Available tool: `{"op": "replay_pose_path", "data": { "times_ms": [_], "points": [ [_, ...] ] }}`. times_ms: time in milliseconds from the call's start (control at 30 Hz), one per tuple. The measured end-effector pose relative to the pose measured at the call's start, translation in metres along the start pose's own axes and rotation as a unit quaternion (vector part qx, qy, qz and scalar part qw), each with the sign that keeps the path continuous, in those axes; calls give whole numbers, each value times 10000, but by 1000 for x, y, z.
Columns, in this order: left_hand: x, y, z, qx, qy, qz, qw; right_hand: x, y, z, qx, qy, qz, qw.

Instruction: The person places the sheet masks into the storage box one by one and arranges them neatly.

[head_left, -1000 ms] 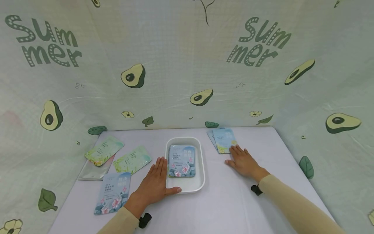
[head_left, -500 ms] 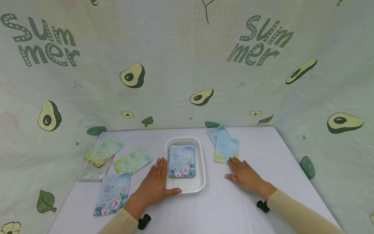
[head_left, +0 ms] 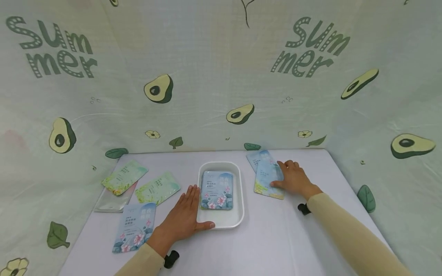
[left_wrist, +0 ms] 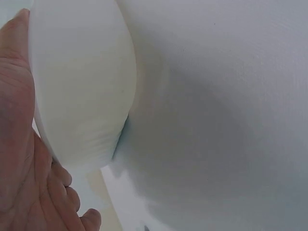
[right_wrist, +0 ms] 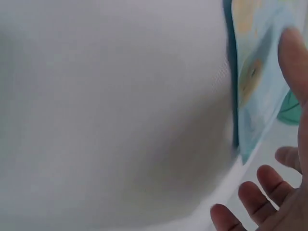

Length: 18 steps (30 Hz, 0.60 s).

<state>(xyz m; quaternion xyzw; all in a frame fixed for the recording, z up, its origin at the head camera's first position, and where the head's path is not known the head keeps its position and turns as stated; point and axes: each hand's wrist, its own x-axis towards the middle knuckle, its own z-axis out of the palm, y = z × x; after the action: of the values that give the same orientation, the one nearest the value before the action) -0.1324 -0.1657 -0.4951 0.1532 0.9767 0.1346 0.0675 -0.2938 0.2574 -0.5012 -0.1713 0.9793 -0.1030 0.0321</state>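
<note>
My left hand (head_left: 183, 216) presses against the left side of a white plastic tray (head_left: 224, 220), fingers straight and thumb along the front rim. Inside the tray lies a stack topped by a blue sheet mask packet (head_left: 216, 189) with pink flowers. My right hand (head_left: 293, 179) is at the right edge of a light-blue sheet mask packet (head_left: 265, 176) with yellow flowers. In the right wrist view its thumb (right_wrist: 291, 57) overlaps this packet (right_wrist: 262, 91), while the other fingers stay spread and loosely bent. Another blue packet (head_left: 254, 159) lies partly underneath, behind it.
Left of the tray lie two green packets (head_left: 125, 177), a blue lotus-print packet (head_left: 134, 227), and a silvery packet (head_left: 112, 201) partly covered by a green one. A printed cloth (head_left: 203, 76) hangs behind the white table (head_left: 262, 245).
The right hand drew the top light-blue packet toward the table's front, exposing more of the one beneath, then shifted up to its right edge. The left hand and tray stayed put.
</note>
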Motion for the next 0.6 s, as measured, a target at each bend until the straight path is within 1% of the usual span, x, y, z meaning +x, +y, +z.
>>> {"op": "replay_pose_path", "data": {
  "times_ms": [100,200,267,333,467,600],
  "points": [
    [0,0,0,8,-49,-30,10000,10,8,2,-58,-257,48,9996],
    [0,0,1,25,-118,-77,9999,15,11,4,-84,-315,7,9995],
    [0,0,2,28,-161,-104,9998,16,11,5,-82,-286,9,9996],
    [-1,0,1,-58,-100,-73,9999,16,11,6,-51,-228,18,9997],
    [0,0,2,-24,-105,-68,9999,15,9,8,39,-94,111,9999],
    [1,-1,3,75,-109,-88,9999,12,3,6,96,123,96,9998]
  ]
}}
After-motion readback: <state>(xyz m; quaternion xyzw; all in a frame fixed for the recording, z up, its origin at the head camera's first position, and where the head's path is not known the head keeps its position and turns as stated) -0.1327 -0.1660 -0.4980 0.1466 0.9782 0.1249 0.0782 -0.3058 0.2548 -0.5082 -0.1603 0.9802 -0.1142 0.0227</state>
